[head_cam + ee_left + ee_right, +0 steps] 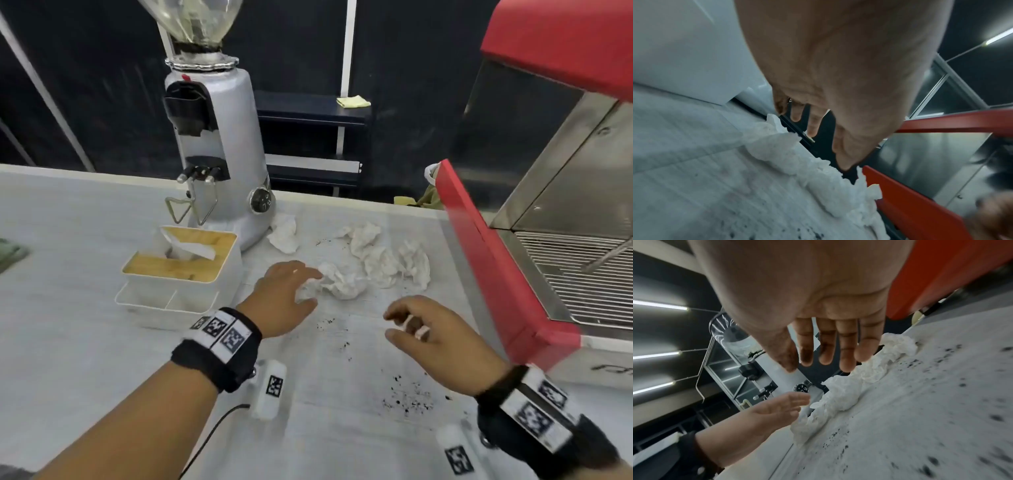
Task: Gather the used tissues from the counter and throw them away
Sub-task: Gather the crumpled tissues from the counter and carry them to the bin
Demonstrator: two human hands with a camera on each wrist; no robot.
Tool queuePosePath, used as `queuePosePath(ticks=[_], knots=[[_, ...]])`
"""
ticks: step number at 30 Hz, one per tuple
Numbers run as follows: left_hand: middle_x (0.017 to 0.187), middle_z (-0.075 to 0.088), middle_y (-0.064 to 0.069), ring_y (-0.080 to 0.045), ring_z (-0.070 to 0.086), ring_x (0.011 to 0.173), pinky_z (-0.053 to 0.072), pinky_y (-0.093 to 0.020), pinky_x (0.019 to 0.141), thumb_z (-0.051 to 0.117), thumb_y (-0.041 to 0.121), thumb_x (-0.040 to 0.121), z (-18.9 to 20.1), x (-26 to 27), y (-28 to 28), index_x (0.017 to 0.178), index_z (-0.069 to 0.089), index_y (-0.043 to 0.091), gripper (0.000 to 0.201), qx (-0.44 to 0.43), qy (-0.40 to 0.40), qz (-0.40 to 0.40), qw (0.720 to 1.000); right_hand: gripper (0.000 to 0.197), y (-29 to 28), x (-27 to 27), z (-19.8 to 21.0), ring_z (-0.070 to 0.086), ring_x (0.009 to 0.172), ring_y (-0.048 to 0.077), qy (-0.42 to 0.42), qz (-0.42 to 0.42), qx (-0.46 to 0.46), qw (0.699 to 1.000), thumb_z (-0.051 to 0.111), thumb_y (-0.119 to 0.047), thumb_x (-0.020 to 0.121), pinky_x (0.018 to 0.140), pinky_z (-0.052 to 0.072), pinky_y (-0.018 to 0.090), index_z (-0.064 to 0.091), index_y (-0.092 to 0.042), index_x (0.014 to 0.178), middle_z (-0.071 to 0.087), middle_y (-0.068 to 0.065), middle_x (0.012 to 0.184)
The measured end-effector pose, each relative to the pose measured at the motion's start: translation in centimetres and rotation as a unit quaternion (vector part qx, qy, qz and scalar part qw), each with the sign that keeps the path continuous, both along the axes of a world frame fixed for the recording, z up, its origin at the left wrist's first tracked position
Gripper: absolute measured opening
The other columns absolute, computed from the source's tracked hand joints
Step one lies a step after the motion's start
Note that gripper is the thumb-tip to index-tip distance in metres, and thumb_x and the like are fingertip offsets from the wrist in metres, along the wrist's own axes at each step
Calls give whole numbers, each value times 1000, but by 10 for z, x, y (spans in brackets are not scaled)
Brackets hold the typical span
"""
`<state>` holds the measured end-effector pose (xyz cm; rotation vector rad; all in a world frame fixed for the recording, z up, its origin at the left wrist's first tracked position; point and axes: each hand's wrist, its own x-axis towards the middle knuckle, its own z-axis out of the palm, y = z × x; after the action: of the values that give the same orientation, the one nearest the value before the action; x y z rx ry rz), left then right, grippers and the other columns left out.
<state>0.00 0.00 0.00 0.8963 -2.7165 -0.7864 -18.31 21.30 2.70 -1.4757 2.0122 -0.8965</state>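
Several crumpled white tissues lie on the pale counter (85, 308): one beside the grinder's base (284, 234), a cluster (383, 263) further right, and the nearest tissue (342, 282) in front. My left hand (308, 287) reaches over that nearest tissue (781, 151), fingers straight, fingertips touching its left edge. In the left wrist view the left hand (824, 141) hovers just above the paper. My right hand (394, 323) hangs above the counter a little in front of the cluster and holds nothing. In the right wrist view the right hand (818, 365) has relaxed fingers over the tissues (840, 395).
A silver coffee grinder (219, 154) stands behind a white tissue box with a wooden lid (185, 263). A red espresso machine (507, 274) borders the right side. Dark coffee grounds (407, 401) are scattered on the counter. A green cloth (10, 253) lies at far left.
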Motion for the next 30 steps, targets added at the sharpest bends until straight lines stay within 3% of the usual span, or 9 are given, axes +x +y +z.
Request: queuePosePath(ticks=[2,4,9,14,17,20,22,26,30], knots=[[155,23,3,-27,10,145,17,-49,115,49,45,88,-3,-8,-8,132,39,46,46,-6,-121,0,993,32,-21,-2,2,55,96,0,63,15,18,998,65,-40,89,72,41,13,51,-45,117,49,-23,117],[152,27,2,-29,21,140,23,-49,112,49,39,89,-7,-15,-16,133,39,43,45,-2,-193,-10,981,45,-44,-5,1,49,106,-3,89,35,29,995,65,-39,89,80,41,13,44,-42,129,37,-24,131],[130,45,1,-24,43,115,42,-40,97,54,18,88,-13,-19,-31,127,52,29,41,-21,-192,-23,981,62,-94,-10,-14,36,136,17,121,45,59,990,67,-35,87,105,40,31,36,-40,140,17,-11,156],[98,60,0,-23,58,99,43,-26,73,46,5,87,-10,-14,-41,97,60,32,32,36,-135,-9,990,65,-122,-4,-29,33,139,25,148,71,134,977,60,-31,92,106,40,36,29,-38,149,15,-5,160],[85,60,-1,-13,55,73,41,-19,60,41,4,89,0,-12,-44,118,55,31,42,49,-33,20,998,58,-135,-5,-38,43,130,25,153,95,142,973,56,-30,93,103,42,35,34,-34,147,39,-3,146],[62,54,2,-5,44,44,36,-14,45,37,11,95,11,-19,-51,110,63,30,36,88,53,79,992,50,-144,-3,-46,51,119,25,161,101,157,969,53,-30,94,97,44,34,43,-30,143,49,1,131],[62,57,0,-5,49,49,40,-17,51,37,23,98,19,-27,-55,106,64,27,28,82,82,110,987,46,-147,-5,-50,53,117,24,166,98,168,967,53,-27,95,96,45,33,47,-24,141,53,4,129],[93,64,3,-16,57,84,46,-31,77,47,52,90,23,-46,-72,109,58,29,32,-1,53,159,986,41,-145,-8,-48,60,107,24,134,75,170,973,47,-24,98,87,49,31,52,-14,137,63,9,122],[102,57,-5,-23,56,86,38,-26,72,60,31,89,16,-67,-96,118,56,25,30,-71,46,192,978,31,-135,-10,-38,64,95,19,55,46,122,990,42,-18,99,84,50,30,62,-13,122,70,5,108]])
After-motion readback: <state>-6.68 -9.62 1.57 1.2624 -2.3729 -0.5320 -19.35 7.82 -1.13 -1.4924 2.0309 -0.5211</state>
